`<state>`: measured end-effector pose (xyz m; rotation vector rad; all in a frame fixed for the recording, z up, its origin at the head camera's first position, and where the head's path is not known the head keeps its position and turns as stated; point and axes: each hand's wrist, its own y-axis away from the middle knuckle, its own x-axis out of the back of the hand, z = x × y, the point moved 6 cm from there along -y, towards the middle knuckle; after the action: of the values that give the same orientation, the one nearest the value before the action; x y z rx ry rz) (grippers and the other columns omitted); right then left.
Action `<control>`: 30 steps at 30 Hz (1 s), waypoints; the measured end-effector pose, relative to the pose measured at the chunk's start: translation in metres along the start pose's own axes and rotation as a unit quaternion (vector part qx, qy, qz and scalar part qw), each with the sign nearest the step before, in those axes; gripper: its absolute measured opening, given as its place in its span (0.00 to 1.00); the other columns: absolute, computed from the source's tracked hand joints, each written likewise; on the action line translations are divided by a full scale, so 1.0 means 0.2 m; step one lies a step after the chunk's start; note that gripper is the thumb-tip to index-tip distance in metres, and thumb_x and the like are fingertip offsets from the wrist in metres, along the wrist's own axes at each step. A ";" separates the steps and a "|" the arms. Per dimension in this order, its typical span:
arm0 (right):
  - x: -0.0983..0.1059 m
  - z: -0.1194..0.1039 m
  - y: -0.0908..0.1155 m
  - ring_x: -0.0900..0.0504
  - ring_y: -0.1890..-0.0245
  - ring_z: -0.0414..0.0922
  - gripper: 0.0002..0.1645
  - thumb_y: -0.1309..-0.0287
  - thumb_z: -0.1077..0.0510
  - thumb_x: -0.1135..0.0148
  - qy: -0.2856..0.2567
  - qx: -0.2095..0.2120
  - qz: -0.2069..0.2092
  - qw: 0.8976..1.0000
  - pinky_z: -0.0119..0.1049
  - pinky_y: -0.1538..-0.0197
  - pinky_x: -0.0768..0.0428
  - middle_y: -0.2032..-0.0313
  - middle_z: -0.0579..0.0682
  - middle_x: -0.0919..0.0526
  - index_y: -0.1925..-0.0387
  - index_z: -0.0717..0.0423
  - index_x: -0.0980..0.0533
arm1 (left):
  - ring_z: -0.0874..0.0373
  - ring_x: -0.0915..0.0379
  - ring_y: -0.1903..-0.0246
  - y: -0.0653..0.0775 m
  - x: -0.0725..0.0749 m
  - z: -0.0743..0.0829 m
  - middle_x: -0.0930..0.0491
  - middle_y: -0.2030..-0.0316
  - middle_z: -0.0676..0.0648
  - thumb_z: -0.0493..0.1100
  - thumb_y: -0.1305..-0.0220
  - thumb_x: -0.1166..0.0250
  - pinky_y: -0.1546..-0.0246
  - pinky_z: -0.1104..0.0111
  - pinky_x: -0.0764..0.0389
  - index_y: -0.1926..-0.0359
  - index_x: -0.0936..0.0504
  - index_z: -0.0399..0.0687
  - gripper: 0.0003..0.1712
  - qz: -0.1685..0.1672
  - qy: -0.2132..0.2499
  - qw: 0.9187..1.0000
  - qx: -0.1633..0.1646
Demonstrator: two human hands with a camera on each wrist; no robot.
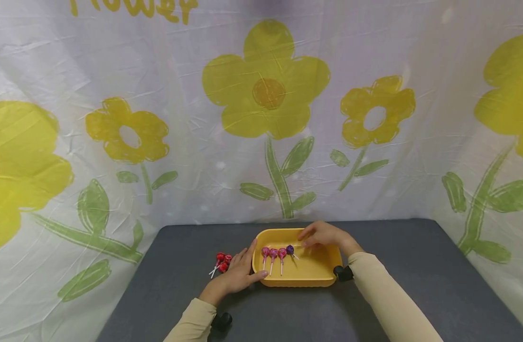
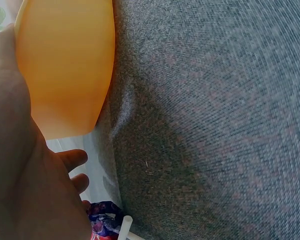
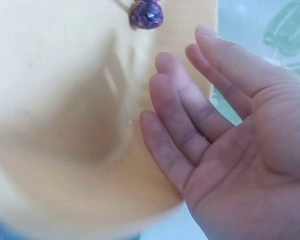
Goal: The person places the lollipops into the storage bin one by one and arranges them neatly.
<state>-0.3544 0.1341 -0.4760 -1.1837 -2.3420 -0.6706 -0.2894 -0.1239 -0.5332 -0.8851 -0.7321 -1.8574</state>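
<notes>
A yellow plastic tray [image 1: 299,282] sits in front of me. Inside, three pink-wrapped lollipops [image 1: 274,253] lie side by side on the left, with a purple-wrapped lollipop [image 1: 290,249] to their right. My left hand [image 1: 239,273] rests against the tray's left side, fingers extended along it and thumb at the front corner. Over the tray's back right part hovers my right hand [image 1: 324,233], fingers loosely spread and nothing in them. The right wrist view shows its relaxed fingers [image 3: 165,105] apart from the purple lollipop. Red-wrapped lollipops [image 1: 221,261] lie left of my left hand.
The tray and the lollipops are on a dark grey tabletop [image 1: 180,285]. Behind it hangs a white curtain [image 1: 193,190] painted with yellow flowers. A black wrist camera [image 1: 343,273] on the right arm is close to the tray's right edge.
</notes>
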 end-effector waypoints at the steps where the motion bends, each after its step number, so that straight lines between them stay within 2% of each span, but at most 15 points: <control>1: 0.01 0.00 0.01 0.15 0.59 0.57 0.20 0.38 0.58 0.35 0.003 0.005 0.001 1.000 0.48 0.53 0.16 0.51 0.60 0.14 0.46 0.65 0.20 | 0.31 0.57 0.25 0.00 0.00 0.00 0.50 0.24 0.32 0.75 0.40 0.43 0.28 0.33 0.57 0.21 0.69 0.56 0.62 0.001 0.003 1.000 -0.003; 6: 0.06 -0.02 0.05 0.24 0.74 0.44 0.19 0.36 0.61 0.37 -0.006 0.035 -0.001 0.999 0.41 0.65 0.22 0.63 0.65 0.15 0.46 0.68 0.21 | 0.33 0.58 0.24 0.01 0.00 0.01 0.51 0.23 0.34 0.77 0.40 0.45 0.27 0.35 0.59 0.21 0.71 0.57 0.63 -0.005 -0.003 1.000 0.003; 8: 0.07 -0.03 0.08 0.28 0.76 0.44 0.19 0.36 0.62 0.38 -0.011 0.044 -0.002 0.999 0.39 0.67 0.25 0.69 0.66 0.17 0.46 0.69 0.21 | 0.34 0.58 0.23 0.01 0.00 0.01 0.51 0.23 0.34 0.77 0.40 0.45 0.26 0.36 0.59 0.21 0.71 0.58 0.63 -0.005 -0.006 1.000 0.004; 10: 0.09 -0.04 0.10 0.25 0.75 0.45 0.19 0.35 0.62 0.39 -0.010 0.054 0.001 0.999 0.41 0.66 0.22 0.70 0.64 0.16 0.46 0.70 0.22 | 0.33 0.57 0.24 0.01 0.01 0.01 0.50 0.24 0.33 0.75 0.40 0.44 0.27 0.35 0.58 0.21 0.70 0.57 0.62 -0.001 -0.001 1.000 0.002; 14: 0.11 -0.05 0.15 0.18 0.67 0.49 0.19 0.34 0.62 0.39 -0.008 0.064 0.013 0.998 0.49 0.58 0.17 0.62 0.63 0.14 0.46 0.70 0.22 | 0.33 0.57 0.24 0.01 0.01 0.01 0.50 0.24 0.33 0.74 0.39 0.42 0.27 0.35 0.58 0.21 0.69 0.56 0.62 -0.002 0.004 1.000 0.005; 16: 0.12 -0.05 0.17 0.17 0.62 0.47 0.20 0.34 0.59 0.39 -0.004 0.070 0.020 0.997 0.46 0.54 0.16 0.57 0.64 0.14 0.46 0.68 0.22 | 0.33 0.57 0.24 0.01 0.00 0.01 0.50 0.24 0.33 0.74 0.39 0.43 0.27 0.34 0.58 0.21 0.69 0.56 0.62 -0.003 0.004 1.000 0.004; 19: 0.13 -0.06 0.21 0.16 0.60 0.42 0.21 0.35 0.56 0.37 0.006 0.080 0.044 0.996 0.38 0.55 0.17 0.52 0.65 0.16 0.46 0.66 0.21 | 0.34 0.59 0.23 0.00 0.00 0.00 0.52 0.23 0.34 0.76 0.40 0.44 0.26 0.36 0.59 0.21 0.71 0.58 0.63 -0.005 -0.002 1.000 0.006; 23: 0.14 -0.04 0.27 0.18 0.60 0.43 0.19 0.37 0.55 0.35 0.020 0.092 0.095 0.991 0.32 0.57 0.19 0.52 0.62 0.15 0.48 0.60 0.19 | 0.34 0.59 0.23 0.00 0.00 -0.01 0.51 0.23 0.35 0.77 0.41 0.45 0.26 0.36 0.59 0.21 0.71 0.58 0.63 -0.003 -0.004 1.000 0.003; 26: 0.15 -0.01 0.32 0.19 0.57 0.46 0.18 0.39 0.52 0.33 0.042 0.098 0.137 0.985 0.36 0.55 0.20 0.53 0.56 0.14 0.49 0.54 0.18 | 0.34 0.57 0.24 -0.01 0.00 -0.01 0.50 0.23 0.35 0.77 0.41 0.44 0.27 0.36 0.58 0.21 0.70 0.57 0.63 -0.004 -0.004 1.000 0.005; 30: 0.15 0.02 0.38 0.22 0.48 0.55 0.23 0.42 0.47 0.31 0.067 0.116 0.180 0.975 0.49 0.49 0.21 0.47 0.54 0.18 0.46 0.49 0.19 | 0.35 0.57 0.23 0.00 0.00 0.00 0.50 0.23 0.36 0.75 0.40 0.43 0.26 0.37 0.57 0.21 0.69 0.56 0.62 -0.003 -0.006 1.000 0.009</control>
<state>-0.3093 0.1944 -0.4449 -1.3582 -1.9601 -0.3298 -0.2901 -0.1249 -0.5329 -0.8842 -0.7579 -1.8496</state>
